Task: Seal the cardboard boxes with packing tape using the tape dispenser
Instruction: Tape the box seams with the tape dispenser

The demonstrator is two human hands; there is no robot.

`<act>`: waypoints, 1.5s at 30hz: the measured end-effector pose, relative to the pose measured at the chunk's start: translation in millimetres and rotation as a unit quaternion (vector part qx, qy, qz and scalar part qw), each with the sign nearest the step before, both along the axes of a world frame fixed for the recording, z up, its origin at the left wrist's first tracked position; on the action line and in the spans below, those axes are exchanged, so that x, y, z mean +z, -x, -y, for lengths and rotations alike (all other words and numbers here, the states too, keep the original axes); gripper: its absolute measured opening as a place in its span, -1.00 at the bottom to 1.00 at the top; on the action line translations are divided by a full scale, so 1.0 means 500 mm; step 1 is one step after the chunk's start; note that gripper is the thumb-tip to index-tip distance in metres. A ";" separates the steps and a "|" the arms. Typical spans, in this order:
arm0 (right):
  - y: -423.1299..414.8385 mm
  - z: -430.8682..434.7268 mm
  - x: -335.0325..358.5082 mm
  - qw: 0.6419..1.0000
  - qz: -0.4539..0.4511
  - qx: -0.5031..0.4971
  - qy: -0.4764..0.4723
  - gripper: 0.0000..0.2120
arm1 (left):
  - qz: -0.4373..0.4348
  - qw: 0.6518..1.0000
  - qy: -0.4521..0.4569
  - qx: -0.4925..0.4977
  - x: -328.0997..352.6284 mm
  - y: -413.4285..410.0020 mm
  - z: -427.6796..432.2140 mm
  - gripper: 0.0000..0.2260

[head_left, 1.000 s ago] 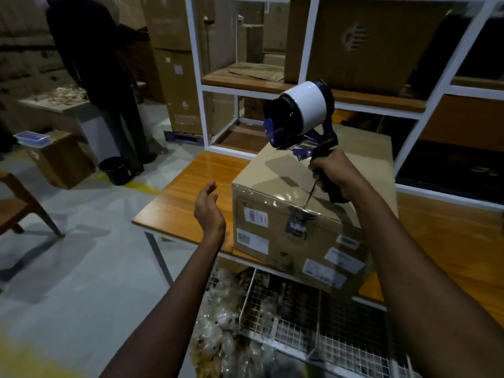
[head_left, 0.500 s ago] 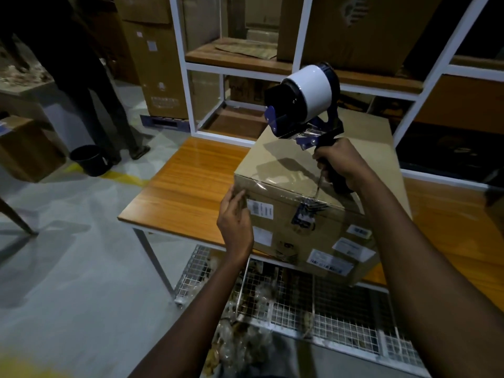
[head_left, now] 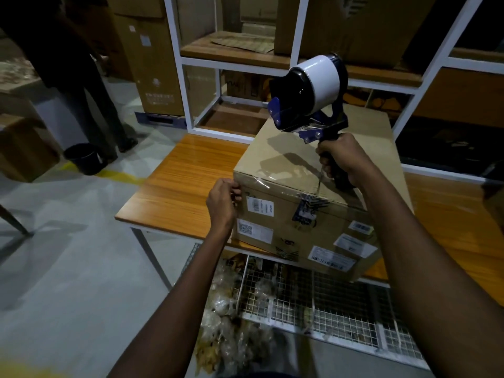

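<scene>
A closed cardboard box (head_left: 297, 165) with white labels on its front stands on the wooden table (head_left: 180, 181), overhanging the near edge. Clear tape shines along its top front edge. My right hand (head_left: 343, 159) grips the black handle of the blue tape dispenser (head_left: 311, 94), held upright above the box top with its white roll uppermost. My left hand (head_left: 223, 200) is at the box's front left corner, fingers curled against the taped edge; whether they pinch the tape I cannot tell.
A white metal shelf frame (head_left: 188, 61) with more cardboard boxes stands behind the table. A person in dark clothes (head_left: 71, 64) stands at the left by a black bucket (head_left: 83, 158). Wire baskets (head_left: 313, 301) with plastic-wrapped items sit under the table.
My left hand came from the air left of the box to its front left corner and curled its fingers there. The dispenser stayed raised in my right hand.
</scene>
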State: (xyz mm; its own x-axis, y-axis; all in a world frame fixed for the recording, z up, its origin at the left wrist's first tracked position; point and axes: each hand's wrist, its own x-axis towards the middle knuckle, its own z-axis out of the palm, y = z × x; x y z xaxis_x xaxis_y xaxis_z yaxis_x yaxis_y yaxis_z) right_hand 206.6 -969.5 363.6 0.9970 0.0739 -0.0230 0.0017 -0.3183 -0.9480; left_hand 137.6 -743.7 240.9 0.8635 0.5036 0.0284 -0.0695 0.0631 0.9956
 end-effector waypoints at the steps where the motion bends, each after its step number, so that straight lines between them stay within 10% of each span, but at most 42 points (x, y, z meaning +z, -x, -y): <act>1: 0.000 0.000 -0.001 1.000 0.001 0.000 -0.001 -0.79 | 0.001 1.000 -0.004 0.001 0.007 -0.001 -0.003 -0.77; 13: -0.001 -0.002 -0.004 1.000 0.002 -0.002 -0.001 -0.78 | -0.031 0.987 -0.156 0.029 0.039 -0.020 -0.015 -0.53; 23: -0.003 -0.002 -0.005 1.000 0.009 0.002 0.010 -0.80 | -0.015 0.993 -0.115 -0.036 0.017 -0.031 -0.034 -0.77; 30: -0.001 -0.006 -0.004 1.000 0.007 0.000 0.009 -0.80 | 0.058 0.959 -0.277 0.007 0.010 -0.029 -0.031 -0.72; 45: -0.005 -0.003 -0.004 1.000 0.005 0.000 0.011 -0.80 | -0.052 0.967 -0.250 -0.002 -0.063 -0.033 -0.080 -0.52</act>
State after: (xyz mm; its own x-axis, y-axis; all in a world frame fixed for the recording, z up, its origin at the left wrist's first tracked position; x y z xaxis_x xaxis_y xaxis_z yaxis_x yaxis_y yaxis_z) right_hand 209.0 -968.0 361.8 0.9973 0.0725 -0.0145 0.0110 -0.3397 -0.9405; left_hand 154.1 -703.9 209.5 0.8769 0.4458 0.1800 0.0325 -0.4285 0.9030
